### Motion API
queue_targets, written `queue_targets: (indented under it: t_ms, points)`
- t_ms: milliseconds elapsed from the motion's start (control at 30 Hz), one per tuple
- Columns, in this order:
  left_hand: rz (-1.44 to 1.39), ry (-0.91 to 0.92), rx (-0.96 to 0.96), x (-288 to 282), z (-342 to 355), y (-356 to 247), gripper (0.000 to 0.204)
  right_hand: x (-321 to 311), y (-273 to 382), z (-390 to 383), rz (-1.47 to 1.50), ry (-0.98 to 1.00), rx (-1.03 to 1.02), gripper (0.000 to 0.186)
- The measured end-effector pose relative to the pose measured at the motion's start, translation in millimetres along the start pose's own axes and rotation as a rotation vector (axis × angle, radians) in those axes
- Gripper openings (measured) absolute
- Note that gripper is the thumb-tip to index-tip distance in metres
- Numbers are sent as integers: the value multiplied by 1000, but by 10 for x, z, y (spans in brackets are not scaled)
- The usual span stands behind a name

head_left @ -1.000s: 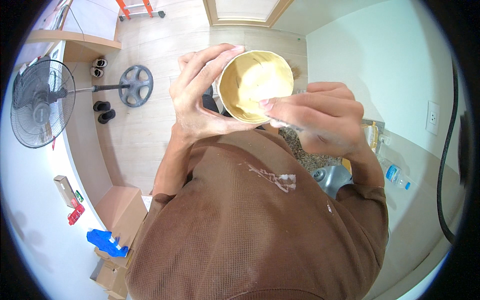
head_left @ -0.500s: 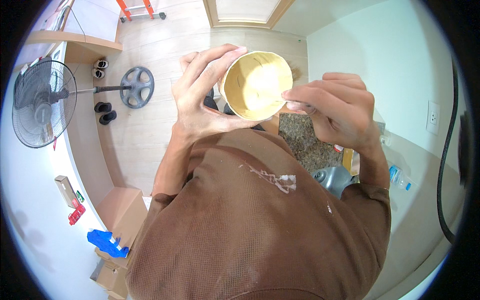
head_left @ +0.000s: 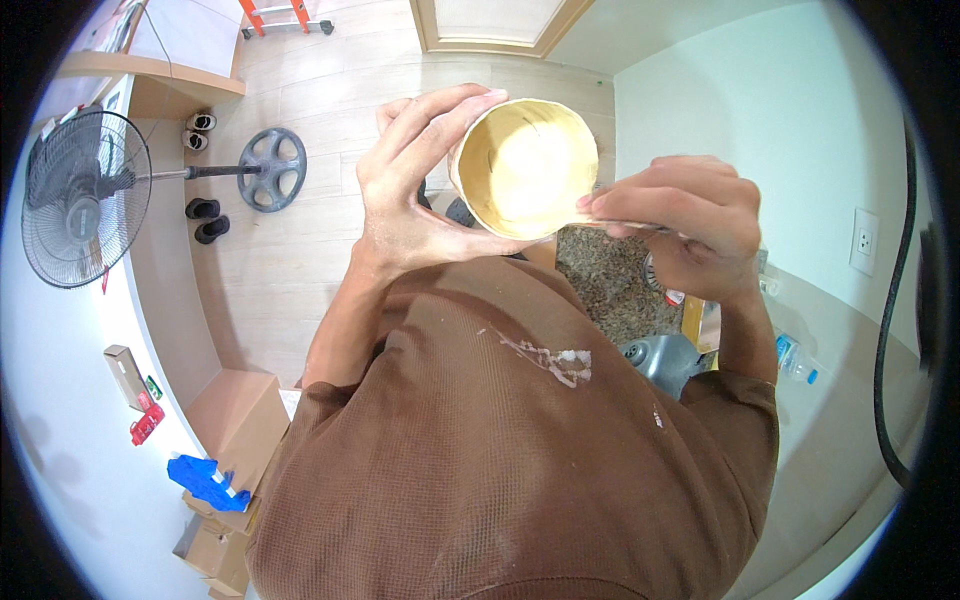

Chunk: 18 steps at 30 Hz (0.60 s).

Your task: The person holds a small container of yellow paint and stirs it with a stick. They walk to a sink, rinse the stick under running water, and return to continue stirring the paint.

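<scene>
Pale-yellow, round, open-mouthed cup [head_left: 525, 170] is up in front of your chest, mouth facing you, between your two hands. At the far left you have a dark, round, wire-caged fan [head_left: 85, 195], with two pairs of dark shoes [head_left: 207, 220] on the floor to its right. Nearer you on that side are a bright-blue, crumpled piece of thin material [head_left: 208, 482] and a plain brown cardboard box [head_left: 235, 420].

Your left hand [head_left: 405, 185] has its grip spread around the cup's left side, fingers at the upper rim and thumb below, and holds it. Inside, the yellow surface runs all round the wall, so that part looks largely done; short dark lines show on it and the rim is uneven, which may be what is left. Glare on the bottom hides whether it is finished.

Your right hand [head_left: 695, 215] has its grip pinching a slim, pale, stick-like tool [head_left: 635, 224] at the cup's lower right rim; you cannot tell whether its tip touches. Past it are a grey, shiny metal piece [head_left: 665, 362] and, farther right, a clear plastic bottle with a blue cap [head_left: 795, 360].
</scene>
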<state>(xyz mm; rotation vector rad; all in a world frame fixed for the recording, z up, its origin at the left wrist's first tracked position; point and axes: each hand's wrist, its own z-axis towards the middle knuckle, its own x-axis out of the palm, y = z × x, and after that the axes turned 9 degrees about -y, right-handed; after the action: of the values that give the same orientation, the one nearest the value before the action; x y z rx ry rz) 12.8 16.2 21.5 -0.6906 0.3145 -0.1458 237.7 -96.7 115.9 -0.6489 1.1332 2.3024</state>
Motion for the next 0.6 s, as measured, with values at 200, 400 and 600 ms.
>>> queue_targets:
  t_ms: [200, 400, 600]
  points:
    - [18, 1, 52, -3, 10, -15, 90, 54, 77, 106, -14, -27, 5, 21]
    - [10, 6, 52, 12, 21, -19, 90, 86, 70, 153, -161, -39, -24, 15]
    - [4, 13, 15, 12, 8, 1, 89, 224, 84, 223, -143, -72, 40, 9]
